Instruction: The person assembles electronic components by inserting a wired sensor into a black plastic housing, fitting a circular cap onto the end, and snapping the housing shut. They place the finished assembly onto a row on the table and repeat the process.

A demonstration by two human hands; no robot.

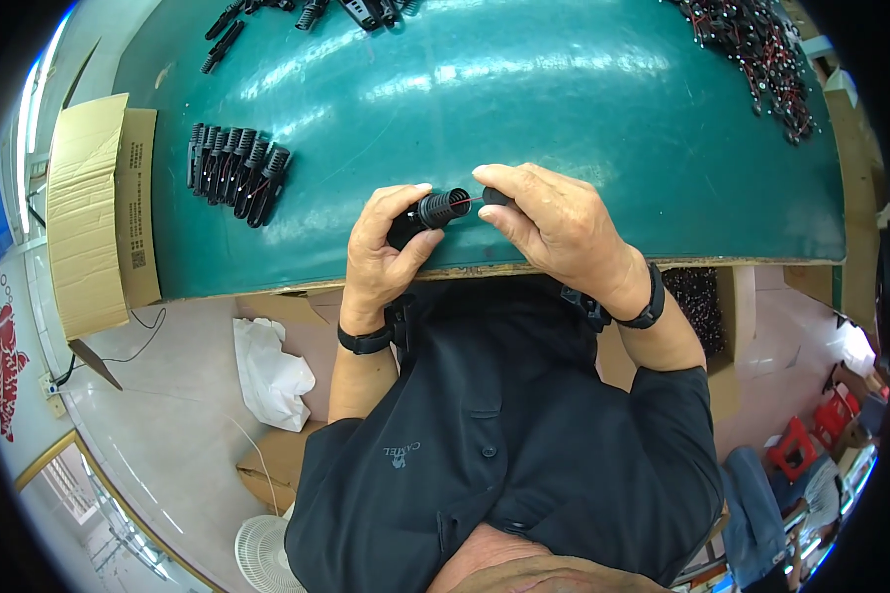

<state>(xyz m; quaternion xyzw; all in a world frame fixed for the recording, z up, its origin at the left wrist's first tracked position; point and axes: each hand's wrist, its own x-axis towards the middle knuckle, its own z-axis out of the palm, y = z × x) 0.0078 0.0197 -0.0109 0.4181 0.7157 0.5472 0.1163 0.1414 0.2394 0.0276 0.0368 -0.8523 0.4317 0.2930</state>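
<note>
Near the table's front edge, my left hand (384,240) is closed around a black ribbed plastic housing (443,208), whose round open end faces right. My right hand (554,219) pinches a small black round part (494,197) between thumb and fingers, just right of that opening. A thin red wire (473,201) runs across the gap between the two pieces. They are apart, joined only by the wire. The far end of the housing is hidden in my left palm.
Several similar black housings (235,168) lie in a row at left, beside a cardboard box (97,212). More black parts (361,12) lie at the far edge of the green table (445,119). A heap of small wired pieces (756,64) sits far right. An open carton (732,316) stands below the table.
</note>
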